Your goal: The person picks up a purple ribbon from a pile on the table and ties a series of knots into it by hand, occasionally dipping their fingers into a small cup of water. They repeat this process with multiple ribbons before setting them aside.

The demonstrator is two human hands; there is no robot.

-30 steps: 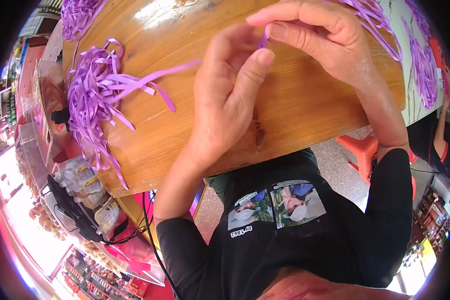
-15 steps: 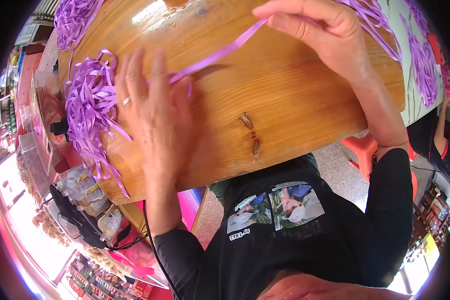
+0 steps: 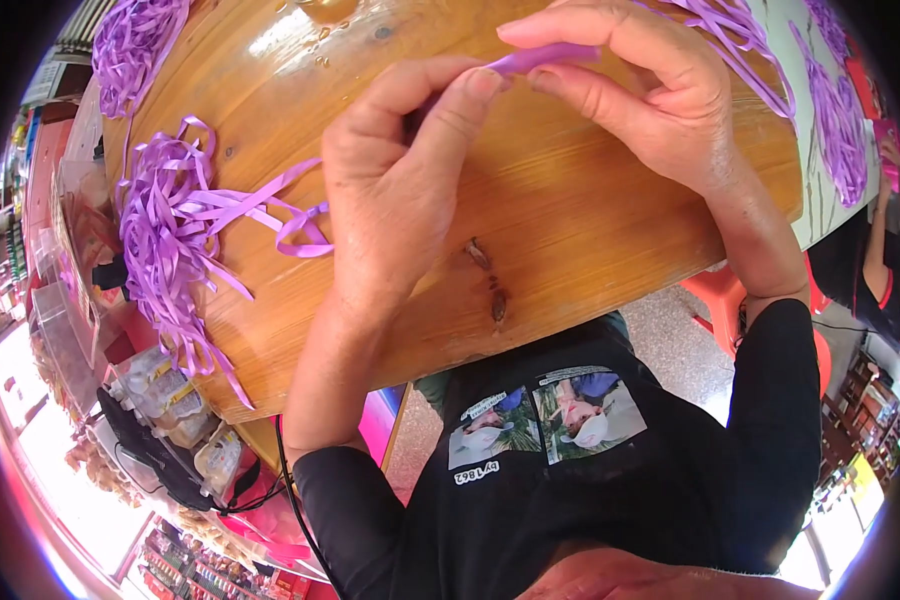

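Note:
A short stretch of purple ribbon (image 3: pixel 555 56) runs from my left hand toward my right, above the wooden table. My left hand (image 3: pixel 390 160) pinches it between thumb and forefinger, the other fingers curled. Around the ribbon's far end my right hand (image 3: pixel 660 95) has thumb and forefinger apart, the thumb tip close to its lower edge; no firm grip shows. More loops of ribbon (image 3: pixel 295 215) lead leftward from beneath my left hand to a heaped bundle of purple ribbon (image 3: pixel 170 235) on the table's left side.
The wooden table (image 3: pixel 590 230) has a knot near its front edge and wet spots at the back. Other ribbon bundles lie at the far left (image 3: pixel 135 50) and on a white surface to the right (image 3: pixel 838 130). A red stool (image 3: pixel 720 300) stands below; another person's arm (image 3: pixel 878 250) shows at right.
My left hand has moved right and up from beside the heap, and now pinches the ribbon near my right hand. My right thumb and forefinger have parted from their pinch.

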